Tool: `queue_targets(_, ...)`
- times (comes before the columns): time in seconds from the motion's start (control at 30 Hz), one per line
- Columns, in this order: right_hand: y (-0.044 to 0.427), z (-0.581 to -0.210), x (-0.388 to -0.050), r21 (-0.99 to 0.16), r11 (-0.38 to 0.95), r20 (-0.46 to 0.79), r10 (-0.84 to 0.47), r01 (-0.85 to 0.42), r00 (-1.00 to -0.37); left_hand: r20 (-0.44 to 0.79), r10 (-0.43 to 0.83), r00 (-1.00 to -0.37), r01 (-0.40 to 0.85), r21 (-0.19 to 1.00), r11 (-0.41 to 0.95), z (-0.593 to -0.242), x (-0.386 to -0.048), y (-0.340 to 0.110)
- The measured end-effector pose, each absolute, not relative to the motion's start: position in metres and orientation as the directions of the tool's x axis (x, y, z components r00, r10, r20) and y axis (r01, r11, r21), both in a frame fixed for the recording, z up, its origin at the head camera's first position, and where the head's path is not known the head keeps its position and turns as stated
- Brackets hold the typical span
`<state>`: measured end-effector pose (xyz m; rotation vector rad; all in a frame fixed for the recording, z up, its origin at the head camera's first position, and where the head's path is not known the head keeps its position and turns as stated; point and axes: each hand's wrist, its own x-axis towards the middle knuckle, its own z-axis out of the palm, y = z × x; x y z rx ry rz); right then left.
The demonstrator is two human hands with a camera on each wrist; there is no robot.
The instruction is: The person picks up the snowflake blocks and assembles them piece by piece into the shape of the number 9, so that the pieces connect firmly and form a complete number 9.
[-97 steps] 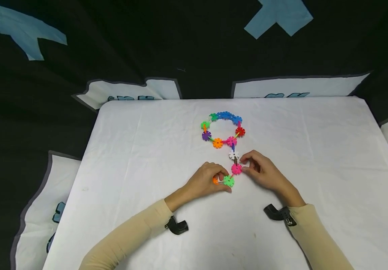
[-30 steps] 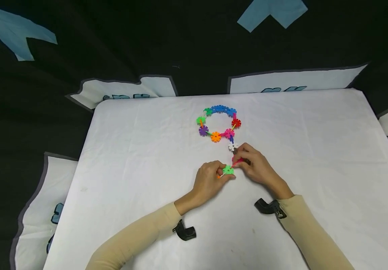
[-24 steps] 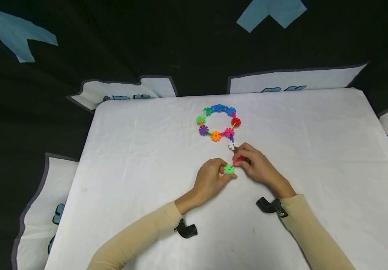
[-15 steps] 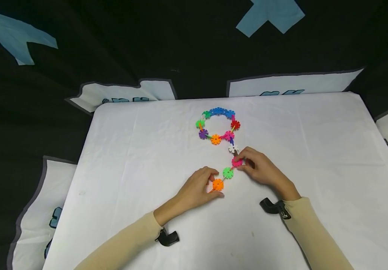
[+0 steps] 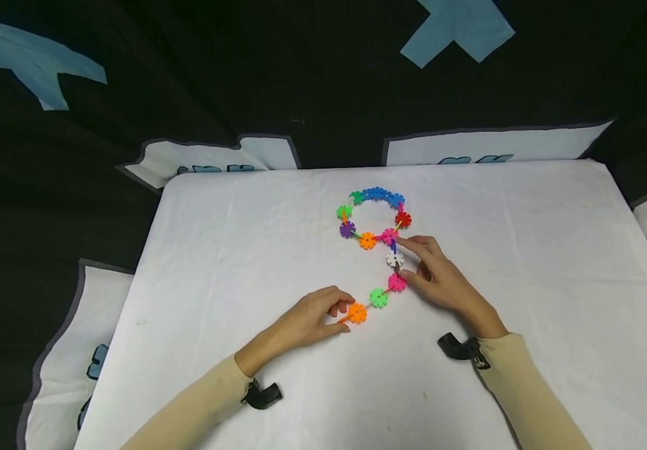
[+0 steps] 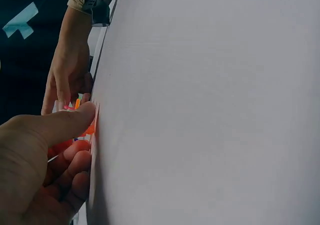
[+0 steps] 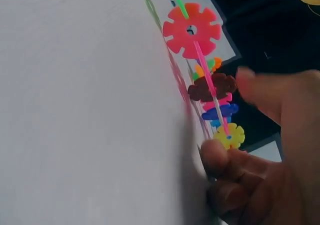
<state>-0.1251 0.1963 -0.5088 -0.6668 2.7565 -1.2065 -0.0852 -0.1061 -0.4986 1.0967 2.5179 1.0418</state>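
Note:
Snowflake-shaped interlocking discs form a ring with a tail on the white table in the head view. The tail runs from the ring's pink disc [image 5: 390, 235] through a white disc [image 5: 395, 259], a lower pink disc [image 5: 397, 282] and a green disc [image 5: 379, 297] to an orange disc [image 5: 357, 313]. My left hand [image 5: 306, 320] is at the orange end, thumb and fingers apart on either side of it. My right hand [image 5: 444, 278] lies beside the tail, its index fingertip near the ring. In the right wrist view, a brown disc [image 7: 212, 87] shows between parted thumb and fingers.
The white-covered table [image 5: 233, 250] spreads around the chain. Blue discs [image 5: 377, 193] make up the ring's far side, with a red disc [image 5: 403, 219] on its right and a purple disc [image 5: 347, 229] on its left. A black curtain [image 5: 323, 81] hangs behind the table.
My left hand has moved off the green disc and left past the orange disc, which now shows fully. The right hand has left the lower pink disc, its index finger reaching toward the ring.

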Motion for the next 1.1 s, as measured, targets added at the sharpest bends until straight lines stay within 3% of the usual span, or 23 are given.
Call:
queue_targets(0.2, 0.19, -0.507, -0.126, -0.599, 0.684, 0.071, -0.473, -0.417, -0.878, 0.106, 0.702, -0.704, 0.547, 0.712, 0.441, -0.502, -0.086, -0.113)
queue_targets(0.47, 0.198, -0.507, -0.121, -0.615, 0.676, 0.082, -0.457, -0.406, -0.886, 0.109, 0.715, -0.691, 0.546, 0.727, 0.416, -0.505, -0.087, -0.113)
queue_targets(0.73, 0.196, -0.509, -0.124, -0.579, 0.766, 0.017, -0.329, -0.278, -0.944, 0.12, 0.734, -0.669, 0.559, 0.731, 0.39, -0.506, -0.087, -0.107)
queue_targets(1.1, 0.193, -0.506, -0.136, -0.535, 0.765, 0.008, -0.42, -0.359, -0.908, 0.11, 0.753, -0.648, 0.594, 0.692, 0.41, -0.508, -0.089, -0.104)
